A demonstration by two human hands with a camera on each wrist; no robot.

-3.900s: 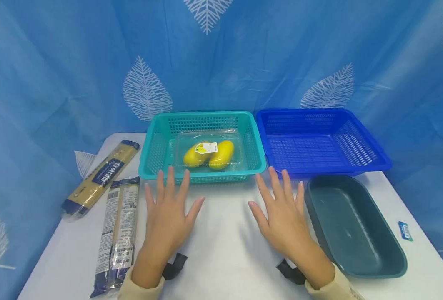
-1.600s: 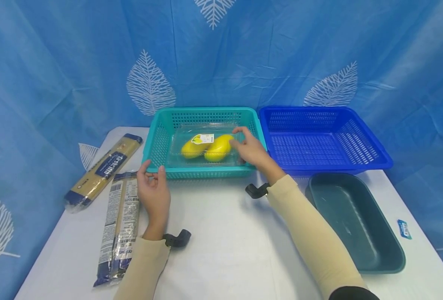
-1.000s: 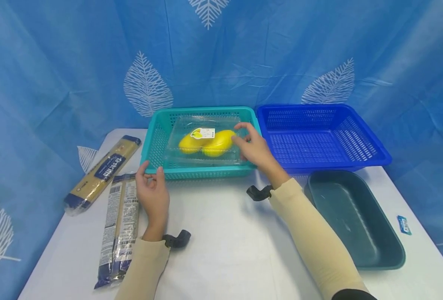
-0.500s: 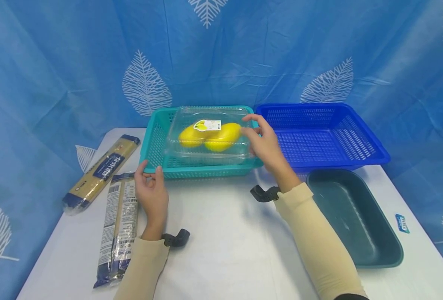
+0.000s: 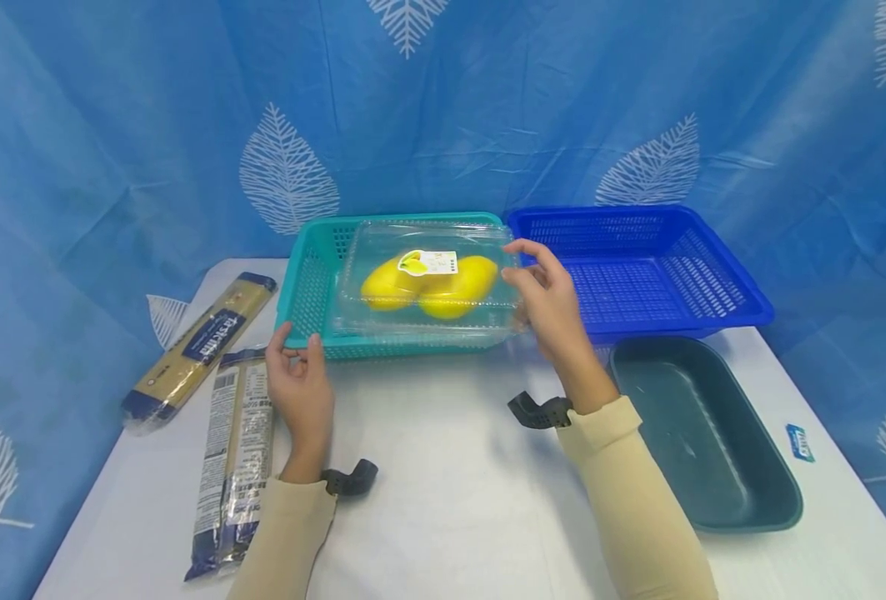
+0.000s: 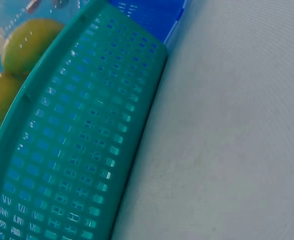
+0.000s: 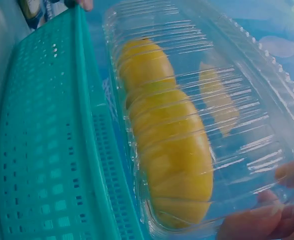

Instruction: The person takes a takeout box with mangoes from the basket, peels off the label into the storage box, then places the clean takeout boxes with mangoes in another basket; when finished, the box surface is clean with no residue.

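Note:
My right hand point(image 5: 551, 308) pinches the right end of a clear plastic clamshell box point(image 5: 443, 236) between thumb and fingers. Two yellow mangoes point(image 5: 458, 287) lie inside, under a white label with a fruit picture. The box is lifted above the teal basket point(image 5: 307, 287), covering most of it from the head view. In the right wrist view the box point(image 7: 187, 30) hangs tilted over the basket's rim. My left hand point(image 5: 303, 400) grips the basket's front left corner with thumb and index finger; the left wrist view shows the basket's perforated wall point(image 6: 87, 125), but not the hand.
A blue basket point(image 5: 638, 321) stands right of the teal one. A dark green tub point(image 5: 705, 433) sits in front of it, with a small blue-and-white packet point(image 5: 800, 442) beside it. At left lie two pasta packs, one slanted point(image 5: 202, 342) and one upright-lying point(image 5: 236, 458).
My right hand has taken hold of the clamshell box, raised it out of the teal basket and shifted it slightly right. My left hand moved to the basket's corner and has stayed there.

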